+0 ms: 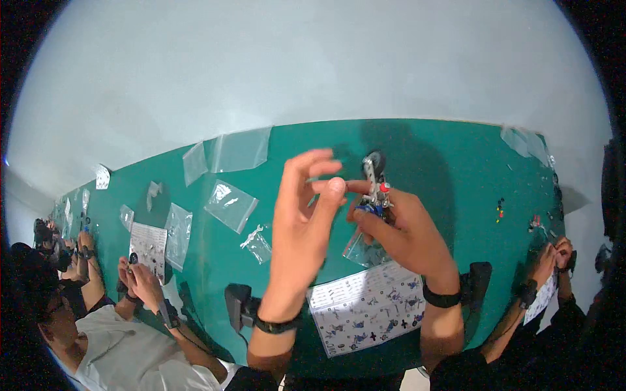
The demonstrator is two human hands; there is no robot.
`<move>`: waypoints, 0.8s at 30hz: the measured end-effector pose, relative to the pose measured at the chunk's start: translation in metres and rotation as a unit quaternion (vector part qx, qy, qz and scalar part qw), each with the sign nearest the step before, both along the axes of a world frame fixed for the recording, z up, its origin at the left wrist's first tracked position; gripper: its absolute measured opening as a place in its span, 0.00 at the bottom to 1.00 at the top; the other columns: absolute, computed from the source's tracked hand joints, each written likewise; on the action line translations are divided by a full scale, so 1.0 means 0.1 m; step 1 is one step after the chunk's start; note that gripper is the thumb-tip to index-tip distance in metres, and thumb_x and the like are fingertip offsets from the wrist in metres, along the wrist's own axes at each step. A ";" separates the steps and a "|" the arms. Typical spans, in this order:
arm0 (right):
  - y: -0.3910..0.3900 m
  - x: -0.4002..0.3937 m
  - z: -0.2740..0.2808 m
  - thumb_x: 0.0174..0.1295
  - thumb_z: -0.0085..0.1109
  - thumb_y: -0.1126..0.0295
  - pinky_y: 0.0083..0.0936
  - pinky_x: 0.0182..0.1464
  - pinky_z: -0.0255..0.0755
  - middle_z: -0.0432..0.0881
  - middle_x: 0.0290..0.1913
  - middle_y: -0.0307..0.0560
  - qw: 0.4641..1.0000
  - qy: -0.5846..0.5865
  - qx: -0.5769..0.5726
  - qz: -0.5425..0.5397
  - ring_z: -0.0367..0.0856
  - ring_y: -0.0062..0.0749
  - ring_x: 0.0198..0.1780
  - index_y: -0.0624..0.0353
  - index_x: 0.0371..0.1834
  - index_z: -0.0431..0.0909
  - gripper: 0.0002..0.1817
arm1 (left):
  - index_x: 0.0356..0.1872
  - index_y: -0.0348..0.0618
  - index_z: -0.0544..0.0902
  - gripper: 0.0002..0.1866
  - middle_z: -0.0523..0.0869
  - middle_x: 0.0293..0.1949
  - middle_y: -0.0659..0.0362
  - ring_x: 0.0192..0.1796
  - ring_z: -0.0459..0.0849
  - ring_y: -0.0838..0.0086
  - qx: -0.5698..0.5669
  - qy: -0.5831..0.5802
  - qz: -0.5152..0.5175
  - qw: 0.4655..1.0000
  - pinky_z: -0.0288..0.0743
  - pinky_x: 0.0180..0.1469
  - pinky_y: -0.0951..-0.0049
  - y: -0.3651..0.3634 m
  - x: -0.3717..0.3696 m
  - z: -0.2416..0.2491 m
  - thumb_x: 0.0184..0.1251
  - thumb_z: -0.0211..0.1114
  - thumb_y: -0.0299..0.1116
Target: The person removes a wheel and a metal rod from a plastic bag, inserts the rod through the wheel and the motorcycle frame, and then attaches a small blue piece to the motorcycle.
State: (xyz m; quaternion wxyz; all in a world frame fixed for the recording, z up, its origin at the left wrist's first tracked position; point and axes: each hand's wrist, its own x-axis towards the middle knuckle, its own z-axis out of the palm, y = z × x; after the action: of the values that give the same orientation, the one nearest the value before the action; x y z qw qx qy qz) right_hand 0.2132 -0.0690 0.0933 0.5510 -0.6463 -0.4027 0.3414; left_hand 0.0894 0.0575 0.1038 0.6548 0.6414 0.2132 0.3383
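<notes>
The right hand (404, 234) has a tight grip on a small toy model (375, 189) with a black wheel on top, held up above the green desk (456, 176), while the left hand (303, 215) touches it with thumb and fingertip, other fingers spread, over the paper sheet (368, 309).

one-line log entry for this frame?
left hand: fingertips at small model | right hand: holding model, raised | instruction sheet below on green table
</notes>
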 end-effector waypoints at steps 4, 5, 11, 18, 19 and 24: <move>-0.06 0.17 -0.12 0.75 0.71 0.66 0.27 0.38 0.82 0.91 0.34 0.46 0.991 0.019 -0.087 0.103 0.89 0.25 0.33 0.63 0.64 0.84 0.19 | 0.79 0.41 0.76 0.27 0.88 0.53 0.60 0.50 0.85 0.79 -0.088 0.071 -0.174 0.978 0.76 0.48 0.78 0.30 -0.02 -0.12 0.84 0.66 0.29; -0.07 0.23 -0.17 0.74 0.72 0.66 0.28 0.38 0.82 0.91 0.34 0.46 0.984 0.030 -0.115 0.131 0.89 0.25 0.32 0.63 0.63 0.84 0.19 | 0.77 0.42 0.78 0.26 0.88 0.52 0.60 0.49 0.84 0.80 -0.109 0.065 -0.199 0.972 0.75 0.47 0.78 0.37 -0.02 -0.23 0.82 0.67 0.28; -0.11 0.46 -0.41 0.66 0.78 0.69 0.29 0.46 0.84 0.91 0.46 0.49 0.997 -0.017 -0.070 -0.003 0.91 0.28 0.43 0.65 0.55 0.86 0.18 | 0.63 0.44 0.90 0.16 0.87 0.48 0.65 0.46 0.81 0.82 -0.048 0.062 -0.194 0.978 0.75 0.50 0.79 0.50 0.14 -0.86 0.77 0.73 0.25; 0.01 0.70 -0.94 0.63 0.78 0.74 0.32 0.56 0.83 0.91 0.50 0.44 0.983 -0.117 -0.032 -0.137 0.90 0.31 0.52 0.61 0.55 0.87 0.17 | 0.51 0.39 0.91 0.13 0.85 0.42 0.62 0.44 0.83 0.77 0.147 0.092 0.005 0.985 0.77 0.50 0.76 0.44 0.33 -1.31 0.67 0.80 0.21; 0.05 0.72 -1.07 0.63 0.78 0.75 0.32 0.56 0.83 0.92 0.50 0.45 0.983 -0.103 0.001 -0.154 0.90 0.31 0.52 0.61 0.54 0.88 0.16 | 0.50 0.39 0.91 0.13 0.85 0.41 0.61 0.44 0.84 0.76 0.173 0.112 0.034 0.978 0.78 0.50 0.75 0.43 0.32 -1.31 0.66 0.81 0.21; 0.14 0.62 -1.21 0.64 0.77 0.76 0.33 0.56 0.84 0.92 0.50 0.49 0.970 -0.115 0.056 -0.207 0.92 0.38 0.51 0.60 0.51 0.89 0.13 | 0.45 0.38 0.89 0.12 0.87 0.42 0.57 0.42 0.86 0.71 0.266 0.116 0.120 0.949 0.80 0.48 0.70 0.46 0.33 -1.33 0.63 0.83 0.23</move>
State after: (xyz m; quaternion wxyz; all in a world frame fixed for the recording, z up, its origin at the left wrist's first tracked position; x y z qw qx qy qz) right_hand 0.2751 -0.0547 -0.0278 0.5950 -0.7188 -0.3388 0.1206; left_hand 0.1220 0.1037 -0.0294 0.3859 0.7966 0.2652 0.3824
